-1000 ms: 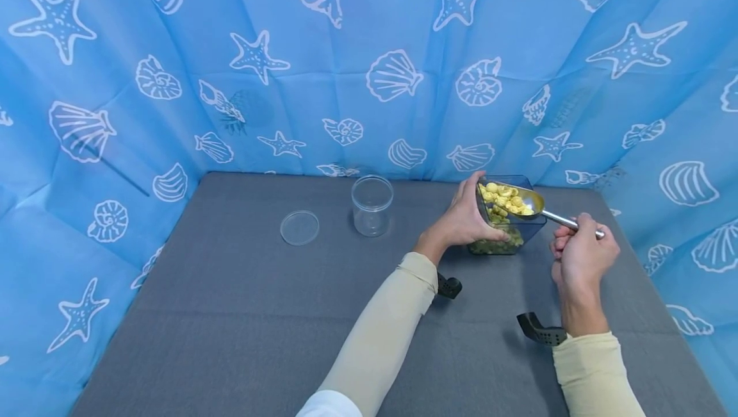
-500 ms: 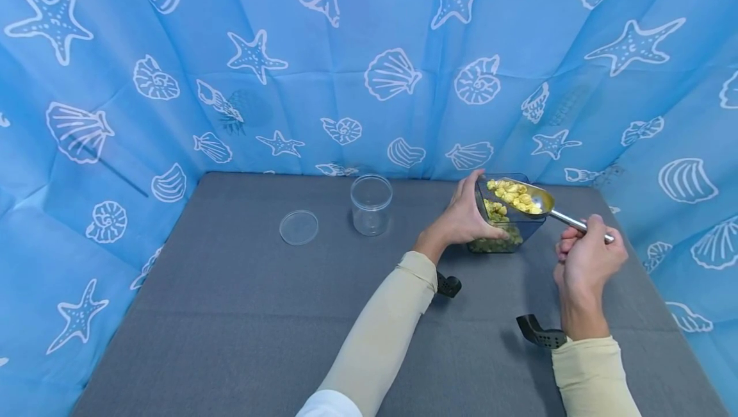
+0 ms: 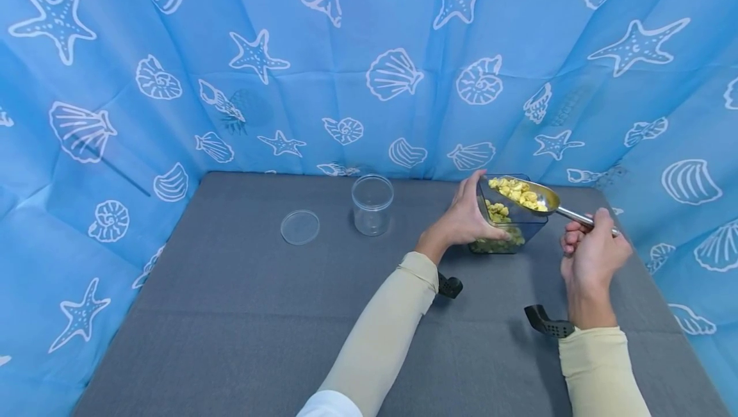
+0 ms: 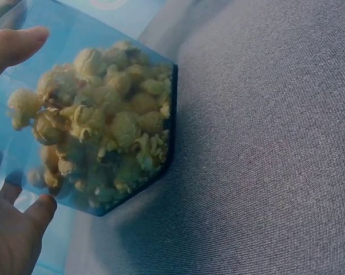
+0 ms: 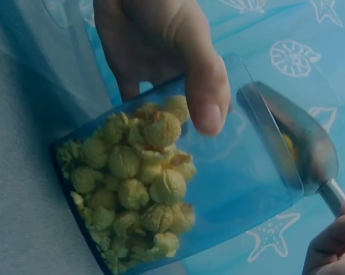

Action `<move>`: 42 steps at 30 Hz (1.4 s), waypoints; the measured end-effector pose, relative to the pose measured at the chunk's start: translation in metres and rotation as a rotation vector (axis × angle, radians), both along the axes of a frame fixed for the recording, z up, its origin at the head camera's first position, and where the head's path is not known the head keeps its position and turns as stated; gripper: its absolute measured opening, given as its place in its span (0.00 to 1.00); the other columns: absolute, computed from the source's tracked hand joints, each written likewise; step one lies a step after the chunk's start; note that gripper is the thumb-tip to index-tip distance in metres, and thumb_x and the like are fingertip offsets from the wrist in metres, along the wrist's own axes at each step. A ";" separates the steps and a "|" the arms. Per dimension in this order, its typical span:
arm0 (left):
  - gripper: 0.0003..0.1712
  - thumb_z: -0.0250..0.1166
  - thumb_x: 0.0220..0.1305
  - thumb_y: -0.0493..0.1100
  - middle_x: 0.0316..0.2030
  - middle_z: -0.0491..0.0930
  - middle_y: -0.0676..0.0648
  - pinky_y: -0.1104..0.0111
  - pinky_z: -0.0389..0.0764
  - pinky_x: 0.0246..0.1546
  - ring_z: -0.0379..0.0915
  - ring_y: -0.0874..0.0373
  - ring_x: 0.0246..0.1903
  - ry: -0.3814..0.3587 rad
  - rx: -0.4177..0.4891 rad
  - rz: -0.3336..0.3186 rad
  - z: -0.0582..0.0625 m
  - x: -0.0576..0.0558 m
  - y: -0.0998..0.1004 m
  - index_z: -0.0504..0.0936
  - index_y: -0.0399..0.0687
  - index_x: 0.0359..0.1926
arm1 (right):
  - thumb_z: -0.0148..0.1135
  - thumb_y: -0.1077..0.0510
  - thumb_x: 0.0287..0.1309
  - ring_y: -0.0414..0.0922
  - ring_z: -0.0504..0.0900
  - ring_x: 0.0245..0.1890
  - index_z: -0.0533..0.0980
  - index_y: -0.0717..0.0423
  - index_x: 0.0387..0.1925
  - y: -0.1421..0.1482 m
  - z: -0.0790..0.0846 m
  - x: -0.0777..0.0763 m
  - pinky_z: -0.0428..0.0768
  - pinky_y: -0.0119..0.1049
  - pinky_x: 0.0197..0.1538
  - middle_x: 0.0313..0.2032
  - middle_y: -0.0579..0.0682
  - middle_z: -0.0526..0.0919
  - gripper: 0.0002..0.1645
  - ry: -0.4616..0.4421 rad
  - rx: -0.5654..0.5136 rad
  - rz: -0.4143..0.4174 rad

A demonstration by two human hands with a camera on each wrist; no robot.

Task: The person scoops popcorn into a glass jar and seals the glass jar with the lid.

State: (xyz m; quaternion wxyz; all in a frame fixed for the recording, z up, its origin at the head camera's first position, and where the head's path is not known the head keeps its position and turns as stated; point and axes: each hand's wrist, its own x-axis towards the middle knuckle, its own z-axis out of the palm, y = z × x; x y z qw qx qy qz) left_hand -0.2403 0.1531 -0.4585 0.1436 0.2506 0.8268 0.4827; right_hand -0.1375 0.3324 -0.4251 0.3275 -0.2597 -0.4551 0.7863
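Note:
My left hand (image 3: 464, 218) grips a clear bluish square container (image 3: 532, 232) by its left side, thumb across the front and fingers round the back. Popcorn (image 5: 138, 189) fills roughly its lower half, seen through the wall in both wrist views. In my right hand (image 3: 594, 253) is the handle of a metal scoop (image 3: 552, 198). The scoop lies at the container's mouth, its bowl heaped with yellow popcorn (image 3: 516, 191). From the right wrist view, the scoop's metal bowl (image 5: 318, 152) shows just beyond the rim, with the right fingers (image 5: 332, 243) curled on the handle.
A clear round jar (image 3: 371, 209) stands upright without a lid left of the container. Beside it a clear round lid (image 3: 300, 227) lies flat on the grey cloth-covered table (image 3: 259, 334). A blue seashell-print curtain (image 3: 323, 97) hangs behind and at both sides.
The right hand and the scoop have moved to the right and slightly up, the popcorn still in the bowl. My left hand and the container have stayed in place.

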 end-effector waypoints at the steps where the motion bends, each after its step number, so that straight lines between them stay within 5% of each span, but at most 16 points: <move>1: 0.74 0.83 0.47 0.57 0.80 0.46 0.55 0.52 0.68 0.72 0.47 0.55 0.80 -0.001 0.000 0.000 0.000 0.000 0.000 0.36 0.76 0.80 | 0.54 0.52 0.75 0.39 0.67 0.07 0.76 0.64 0.28 0.002 -0.001 -0.002 0.64 0.30 0.10 0.15 0.50 0.77 0.22 0.000 -0.002 0.002; 20: 0.76 0.84 0.45 0.57 0.81 0.45 0.55 0.53 0.69 0.72 0.48 0.55 0.80 0.000 0.019 0.005 0.006 0.000 0.001 0.36 0.76 0.80 | 0.58 0.52 0.73 0.40 0.63 0.10 0.75 0.61 0.31 0.015 -0.002 -0.013 0.59 0.30 0.14 0.17 0.50 0.76 0.17 0.066 -0.261 0.194; 29: 0.78 0.83 0.47 0.57 0.82 0.42 0.56 0.53 0.68 0.73 0.46 0.55 0.81 -0.015 0.006 0.012 0.006 0.003 -0.001 0.31 0.75 0.81 | 0.56 0.53 0.74 0.39 0.63 0.08 0.75 0.61 0.29 0.013 0.006 -0.015 0.58 0.30 0.12 0.14 0.50 0.76 0.19 0.088 -0.236 0.210; 37: 0.78 0.80 0.50 0.62 0.82 0.39 0.53 0.52 0.68 0.73 0.46 0.50 0.81 -0.056 -0.055 0.072 0.011 0.016 -0.003 0.23 0.77 0.79 | 0.58 0.52 0.74 0.38 0.62 0.08 0.74 0.61 0.30 0.002 0.019 -0.016 0.57 0.30 0.12 0.14 0.50 0.75 0.18 0.091 -0.159 0.201; 42: 0.79 0.80 0.49 0.64 0.82 0.40 0.52 0.52 0.69 0.73 0.47 0.50 0.81 -0.005 -0.101 0.080 0.016 0.022 -0.007 0.25 0.71 0.80 | 0.59 0.54 0.73 0.38 0.62 0.08 0.74 0.63 0.30 -0.005 0.026 -0.016 0.56 0.29 0.12 0.14 0.51 0.75 0.18 0.154 -0.163 0.235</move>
